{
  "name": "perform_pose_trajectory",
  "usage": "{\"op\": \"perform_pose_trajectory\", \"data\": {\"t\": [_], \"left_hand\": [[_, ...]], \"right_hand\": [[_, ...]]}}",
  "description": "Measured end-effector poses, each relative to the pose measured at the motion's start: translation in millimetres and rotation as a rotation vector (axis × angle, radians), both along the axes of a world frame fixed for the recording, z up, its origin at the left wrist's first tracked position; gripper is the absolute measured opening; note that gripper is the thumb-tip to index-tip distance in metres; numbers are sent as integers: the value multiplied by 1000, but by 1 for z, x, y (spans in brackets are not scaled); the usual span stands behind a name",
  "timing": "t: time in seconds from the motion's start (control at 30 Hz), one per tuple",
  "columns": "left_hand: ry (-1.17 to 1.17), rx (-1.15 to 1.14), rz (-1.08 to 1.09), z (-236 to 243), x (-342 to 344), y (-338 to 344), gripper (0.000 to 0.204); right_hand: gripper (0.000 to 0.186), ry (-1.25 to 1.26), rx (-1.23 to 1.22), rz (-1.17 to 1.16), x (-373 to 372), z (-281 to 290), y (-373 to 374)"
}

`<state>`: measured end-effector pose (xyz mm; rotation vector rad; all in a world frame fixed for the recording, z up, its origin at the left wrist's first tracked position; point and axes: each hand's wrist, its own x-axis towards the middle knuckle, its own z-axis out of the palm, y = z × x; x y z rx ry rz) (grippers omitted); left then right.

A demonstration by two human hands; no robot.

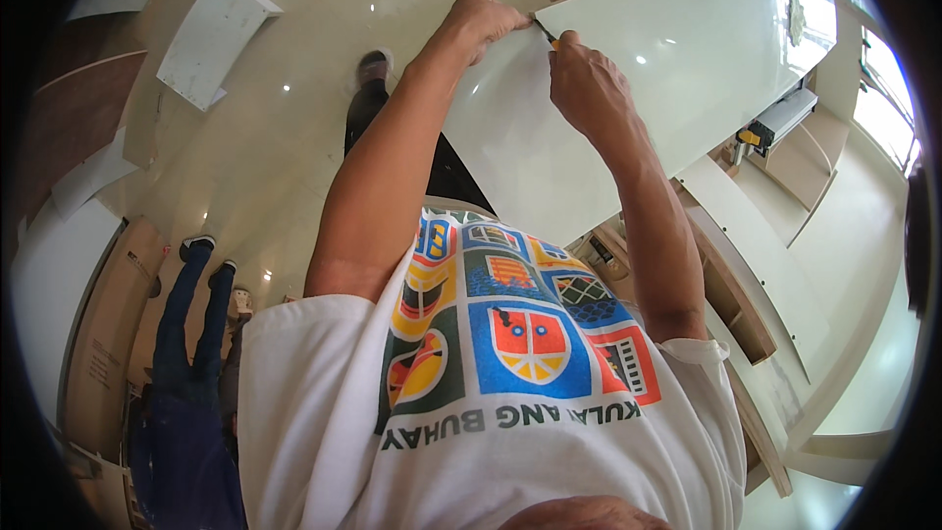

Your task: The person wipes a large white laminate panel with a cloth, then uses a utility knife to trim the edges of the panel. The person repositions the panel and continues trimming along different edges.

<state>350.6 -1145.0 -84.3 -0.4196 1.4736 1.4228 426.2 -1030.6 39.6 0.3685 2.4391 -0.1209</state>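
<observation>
A large glossy white panel (677, 79) stretches out in front of me to the right. My right hand (593, 88) is over it, closed around a slim tool with a dark shaft and a bit of yellow (546, 34) at the grip; its exact kind is too small to tell. The shaft points toward the panel's far left corner. At that corner my left hand (481, 22) is closed, fingertips pinched close to the tool's tip. Whatever lies between those fingertips is hidden.
A white box-like piece (211, 39) lies on the shiny floor (294, 137) at left. Another person (191, 334) stands at lower left near brown cardboard (113, 334). A grey-and-yellow tool (775, 125) sits beyond the panel's right edge, with wooden frames (736, 304) below.
</observation>
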Motion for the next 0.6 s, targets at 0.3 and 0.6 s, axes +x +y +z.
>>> {"op": "perform_pose_trajectory", "data": {"t": [0.3, 0.6], "left_hand": [[-7, 65, 45, -31, 5, 4, 51], [44, -45, 31, -32, 19, 9, 49]], "right_hand": [[18, -5, 6, 26, -1, -11, 4], [17, -16, 5, 16, 11, -22, 3]]}}
